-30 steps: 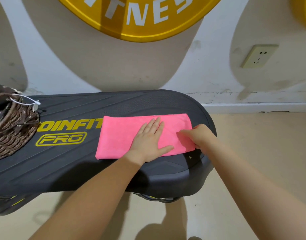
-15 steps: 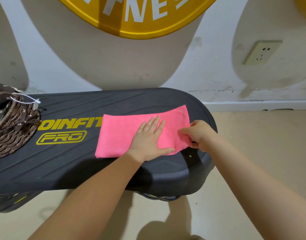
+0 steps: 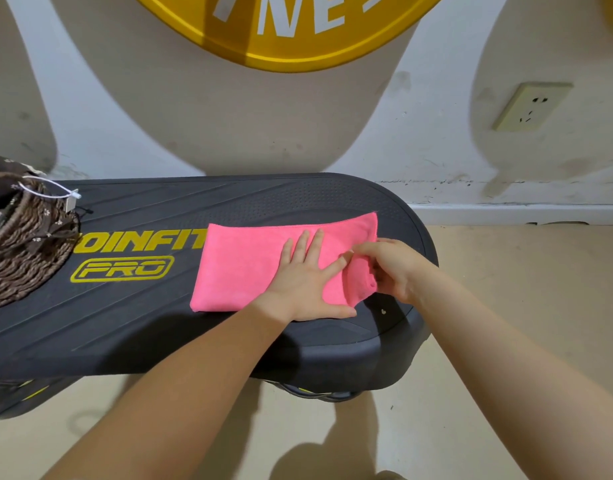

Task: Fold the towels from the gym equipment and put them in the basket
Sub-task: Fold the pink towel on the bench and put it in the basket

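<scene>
Head view: a pink towel (image 3: 249, 268) is seen lying on the right half of a black exercise platform (image 3: 142, 327), just right of the yellow lettering printed on the deck. The towel is pinned flat by the left hand (image 3: 306, 284), whose fingers are straight and spread, palm down, near the towel's middle. Its right end is pinched by the right hand (image 3: 393, 268), fingers and thumb curled round the fabric, and this end is seen raised off the platform and bunched.

The towel is judged to be light, soft and limp, with a fine fuzzy nap like microfibre; no shape will be held by it unless it is pressed or supported. It is best taken by the corners or along an edge, so that the layers are kept aligned while one part is weighted by a flat palm. Some slipping on the platform may be expected, though its surface is ribbed with diagonal grooves and a dotted patch near the far edge, which should give some grip.

A woven basket (image 3: 17, 258) of brown twisted fibre, round and coarse, with a dark flowered lining and a white tag, is seen at the platform's left end, well apart from the towel.
</scene>
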A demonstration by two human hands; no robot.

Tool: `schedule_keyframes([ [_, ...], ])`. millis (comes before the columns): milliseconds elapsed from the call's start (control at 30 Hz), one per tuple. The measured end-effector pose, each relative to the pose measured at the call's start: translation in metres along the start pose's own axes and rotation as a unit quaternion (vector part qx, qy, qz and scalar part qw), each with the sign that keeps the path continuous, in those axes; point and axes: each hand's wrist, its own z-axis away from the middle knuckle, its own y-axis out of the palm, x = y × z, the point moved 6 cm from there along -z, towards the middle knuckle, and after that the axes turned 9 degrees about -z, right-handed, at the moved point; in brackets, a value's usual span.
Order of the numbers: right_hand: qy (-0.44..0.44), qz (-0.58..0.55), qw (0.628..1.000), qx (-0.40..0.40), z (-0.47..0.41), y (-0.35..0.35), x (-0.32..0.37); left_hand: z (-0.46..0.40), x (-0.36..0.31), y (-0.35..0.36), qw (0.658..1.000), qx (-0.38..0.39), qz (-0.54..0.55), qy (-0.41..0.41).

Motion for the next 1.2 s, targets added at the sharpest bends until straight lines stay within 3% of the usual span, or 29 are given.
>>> schedule_keyframes([
  [67, -0.064, 0.055, 0.996, -0.003, 0.002, 0.003, 0.009, 0.001, 0.002, -0.001, 0.999, 0.018, 0.03, 0.016],
  [167, -0.122, 0.097, 0.988, 0.005, 0.006, 0.013, 0.021, 0.008, 0.012, -0.014, 0.978, 0.034, 0.199, 0.044],
  [233, -0.149, 0.118, 0.982, 0.012, 0.008, 0.03, 0.028, 0.016, 0.028, -0.028, 0.924, -0.009, 0.381, 0.024],
  [333, -0.201, 0.209, 0.957, 0.005, 0.015, 0.066, 0.036, 0.036, 0.056, -0.038, 0.791, -0.055, 0.606, -0.071],
  [400, -0.227, 0.268, 0.936, 0.01, 0.02, 0.097, 0.035, 0.048, 0.068, -0.04, 0.74, -0.066, 0.662, -0.099],
  [600, -0.253, 0.352, 0.896, 0.1, 0.023, 0.177, 0.007, 0.069, 0.107, -0.02, 0.633, -0.101, 0.745, -0.186],
  [667, -0.276, 0.373, 0.88, 0.1, 0.024, 0.182, 0.008, 0.07, 0.116, -0.011, 0.636, -0.095, 0.74, -0.198],
  [833, -0.36, 0.344, 0.867, -0.008, 0.018, 0.146, 0.029, 0.064, 0.123, -0.004, 0.653, -0.071, 0.723, -0.214],
  [900, -0.356, 0.389, 0.85, -0.003, 0.009, 0.139, 0.022, 0.064, 0.123, -0.003, 0.665, -0.079, 0.706, -0.231],
  [1067, -0.361, 0.491, 0.793, 0.027, -0.001, 0.145, -0.006, 0.076, 0.137, 0.012, 0.656, -0.109, 0.678, -0.312],
  [1133, -0.373, 0.521, 0.767, 0.011, -0.001, 0.151, -0.01, 0.083, 0.143, 0.013, 0.682, -0.132, 0.639, -0.329],
  [1200, -0.358, 0.551, 0.754, -0.011, -0.005, 0.156, -0.013, 0.087, 0.144, 0.004, 0.731, -0.148, 0.581, -0.324],
])
